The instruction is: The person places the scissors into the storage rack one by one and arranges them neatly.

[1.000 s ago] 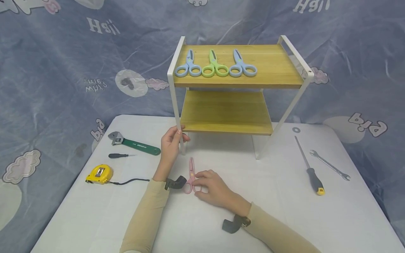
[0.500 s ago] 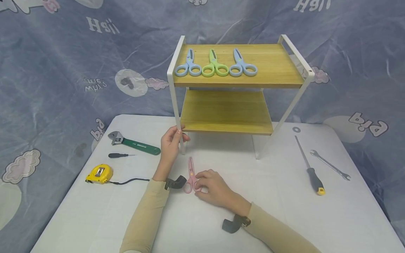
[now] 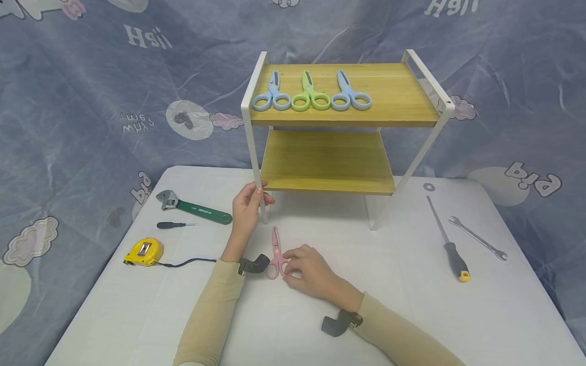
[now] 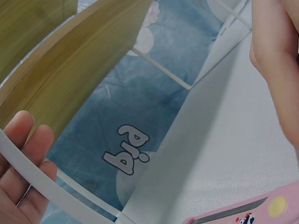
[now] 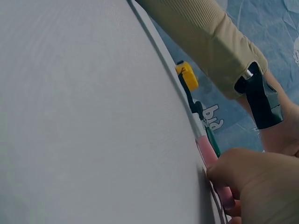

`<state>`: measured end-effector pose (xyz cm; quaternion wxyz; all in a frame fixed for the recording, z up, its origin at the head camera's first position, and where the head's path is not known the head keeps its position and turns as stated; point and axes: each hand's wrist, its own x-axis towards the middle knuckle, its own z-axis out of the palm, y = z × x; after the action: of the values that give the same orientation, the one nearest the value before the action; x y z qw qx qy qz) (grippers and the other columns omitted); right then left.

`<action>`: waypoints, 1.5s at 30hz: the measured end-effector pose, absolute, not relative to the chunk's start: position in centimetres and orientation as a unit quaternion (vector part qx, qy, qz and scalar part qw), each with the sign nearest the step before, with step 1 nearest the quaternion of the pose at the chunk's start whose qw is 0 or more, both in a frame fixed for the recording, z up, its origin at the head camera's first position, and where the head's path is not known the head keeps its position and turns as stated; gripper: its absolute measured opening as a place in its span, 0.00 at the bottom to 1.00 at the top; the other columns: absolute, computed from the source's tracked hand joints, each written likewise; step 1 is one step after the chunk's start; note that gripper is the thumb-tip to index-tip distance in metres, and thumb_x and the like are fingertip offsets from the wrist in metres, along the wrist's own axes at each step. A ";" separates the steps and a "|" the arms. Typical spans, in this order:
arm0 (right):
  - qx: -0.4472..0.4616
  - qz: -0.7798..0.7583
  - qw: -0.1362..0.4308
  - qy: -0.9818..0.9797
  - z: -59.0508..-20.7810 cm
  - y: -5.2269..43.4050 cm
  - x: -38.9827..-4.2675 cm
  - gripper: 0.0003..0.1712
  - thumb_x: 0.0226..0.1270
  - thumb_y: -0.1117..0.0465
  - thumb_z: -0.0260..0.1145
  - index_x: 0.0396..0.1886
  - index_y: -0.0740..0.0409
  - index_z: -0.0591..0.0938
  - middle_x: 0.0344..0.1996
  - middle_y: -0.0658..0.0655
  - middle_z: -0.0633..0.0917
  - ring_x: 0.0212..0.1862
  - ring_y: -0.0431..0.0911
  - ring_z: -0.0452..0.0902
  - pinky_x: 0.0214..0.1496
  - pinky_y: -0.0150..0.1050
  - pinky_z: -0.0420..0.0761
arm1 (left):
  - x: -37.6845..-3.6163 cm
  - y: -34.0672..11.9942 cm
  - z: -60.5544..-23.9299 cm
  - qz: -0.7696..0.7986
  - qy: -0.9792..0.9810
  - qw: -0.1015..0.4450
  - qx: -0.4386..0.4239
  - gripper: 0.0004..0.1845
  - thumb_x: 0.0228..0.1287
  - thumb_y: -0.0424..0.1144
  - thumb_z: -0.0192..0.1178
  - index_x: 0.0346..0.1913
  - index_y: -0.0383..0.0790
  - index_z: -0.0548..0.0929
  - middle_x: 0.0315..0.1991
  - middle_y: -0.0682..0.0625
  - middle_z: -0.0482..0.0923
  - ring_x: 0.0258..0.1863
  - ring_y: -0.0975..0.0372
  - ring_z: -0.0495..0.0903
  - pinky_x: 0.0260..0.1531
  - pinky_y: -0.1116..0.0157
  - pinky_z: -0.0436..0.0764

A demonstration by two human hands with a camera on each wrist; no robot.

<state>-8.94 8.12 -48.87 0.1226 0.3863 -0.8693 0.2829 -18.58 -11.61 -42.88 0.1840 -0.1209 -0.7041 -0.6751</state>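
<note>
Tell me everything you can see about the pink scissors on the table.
The pink scissors are small, with pink plastic-looking handles, two finger loops and a yellow dot at the pivot. They lie flat and closed on the white table, blades pointing toward the shelf rack, loops toward the person. The right hand pinches the loop end with curled fingers. The left wrist view shows a grey blade edge with small printed figures near the pivot. The left hand grips the rack's leg, apart from them.

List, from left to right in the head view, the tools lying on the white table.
Yellow tape measure → small black screwdriver → green adjustable wrench → pink scissors → long screwdriver → silver spanner.
</note>
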 end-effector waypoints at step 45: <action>0.302 0.363 0.126 -0.872 -49.5 7.9 -9.1 0.13 0.43 0.68 0.75 0.21 0.52 0.77 0.29 0.49 0.83 0.34 0.39 0.76 0.38 0.31 0.80 | -18.5 -11.4 -42.7 -0.675 -0.708 0.177 -0.111 0.14 0.79 0.29 0.47 0.56 0.24 0.78 0.32 0.23 0.81 0.31 0.70 0.83 0.41 0.70 0.80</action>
<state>-9.11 7.87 -49.47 0.1263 0.3020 -0.8724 0.3629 -18.48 -11.44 -42.73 0.1773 -0.1108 -0.7078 -0.6748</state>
